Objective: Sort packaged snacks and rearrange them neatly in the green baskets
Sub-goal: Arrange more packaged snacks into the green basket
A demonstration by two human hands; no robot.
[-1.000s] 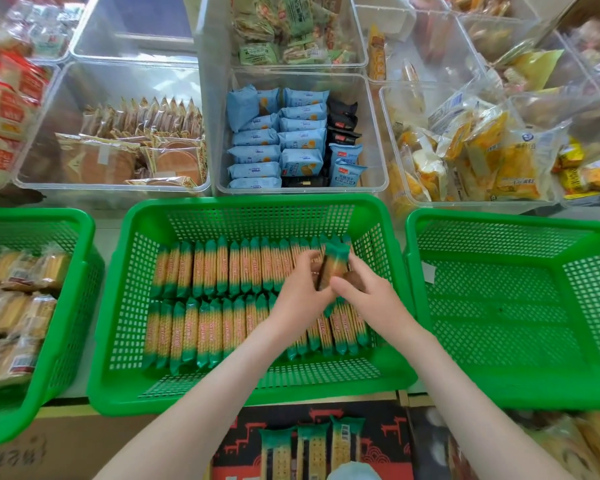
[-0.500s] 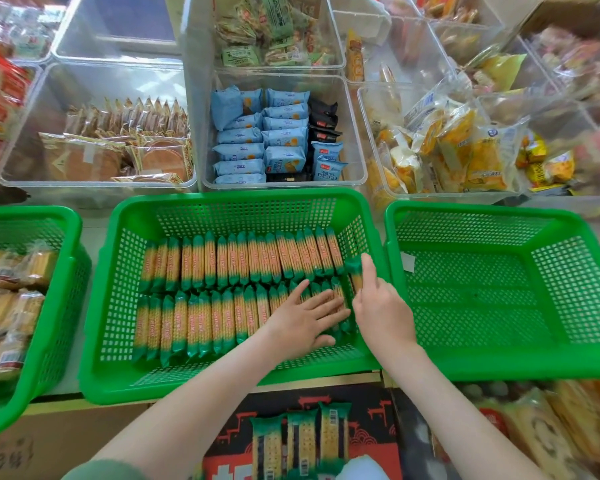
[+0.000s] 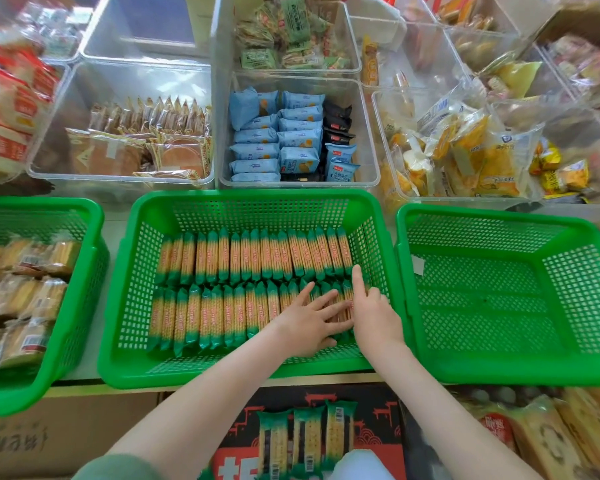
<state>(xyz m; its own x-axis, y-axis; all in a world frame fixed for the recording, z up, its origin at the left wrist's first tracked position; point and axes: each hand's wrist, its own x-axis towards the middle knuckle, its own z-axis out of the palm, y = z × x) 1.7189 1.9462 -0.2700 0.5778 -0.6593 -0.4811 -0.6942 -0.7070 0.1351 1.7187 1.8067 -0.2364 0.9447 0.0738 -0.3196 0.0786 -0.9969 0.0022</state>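
Left hand (image 3: 309,323) lies flat, fingers spread wide, on the right end of the near row of slim green-ended cracker packs (image 3: 215,317), holding nothing. Just beside it the right hand (image 3: 374,313) has its forefinger straight, tip at the seam where the near row meets the far row of the same packs (image 3: 257,254), its other fingers folded; I see no pack held in it. Both rows sit in the middle green perforated plastic basket (image 3: 257,197), each pack with its long axis running away from the person, the packs standing side by side from left to right.

This looks like squaring up the last packs. The right hand is the nearer to the basket's right wall, so it would best push leftward across the packs' long axes while the left palm keeps them down.

Three loose packs of the same kind (image 3: 305,441) lie on a red and black carton (image 3: 371,420) below the basket's near rim, between the forearms, pointing the same way; the far row looks close to full, so squeezing them in may buckle a row
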